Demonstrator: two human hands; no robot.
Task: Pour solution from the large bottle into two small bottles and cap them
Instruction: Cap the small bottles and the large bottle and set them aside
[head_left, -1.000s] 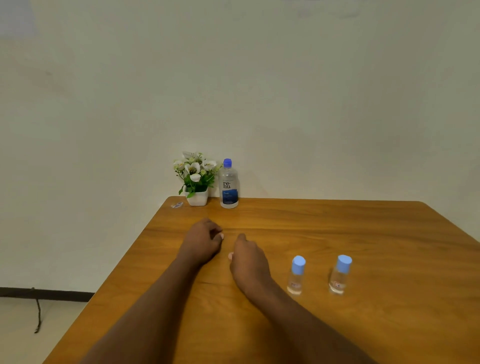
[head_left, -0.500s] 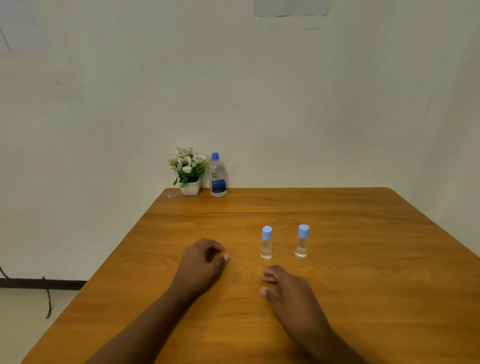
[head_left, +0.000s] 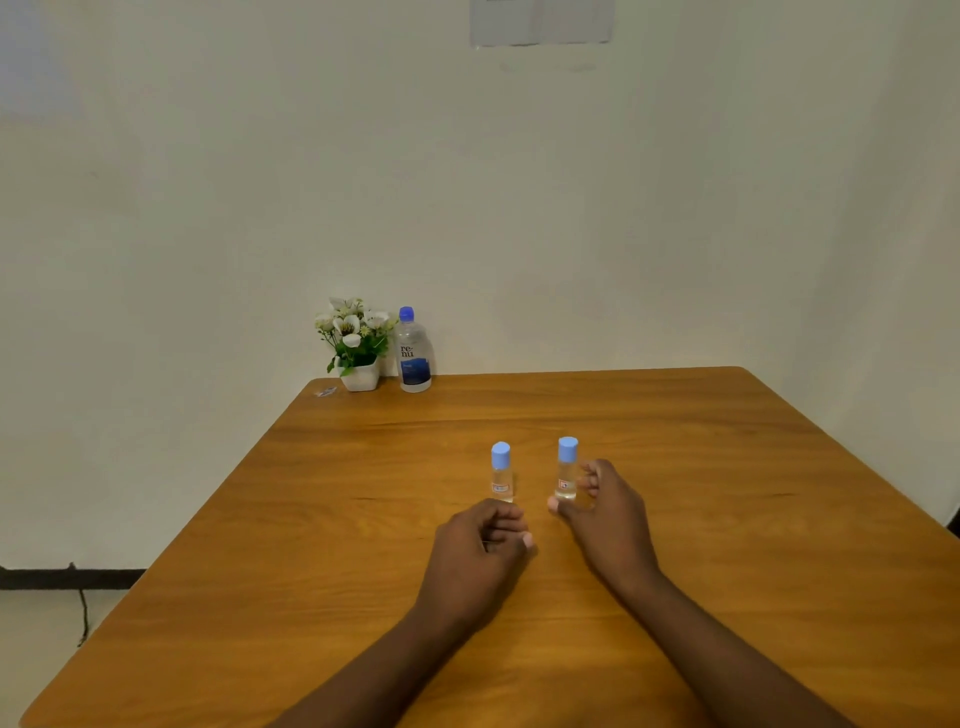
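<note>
While my left hand (head_left: 478, 551) rests loosely curled, holding nothing, my right hand (head_left: 608, 514) curves round the right small bottle (head_left: 566, 470); whether it grips, I cannot tell. The large renu bottle (head_left: 414, 353) stands far beyond both.

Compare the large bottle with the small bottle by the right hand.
The large bottle is far taller and wider than the right small bottle. The large bottle stands at the table far edge beside the flower pot; the small one stands mid-table between the right hand thumb and fingers. The large bottle's label is big and blue, the small one's tiny. Both are clear, upright, blue-capped.
</note>
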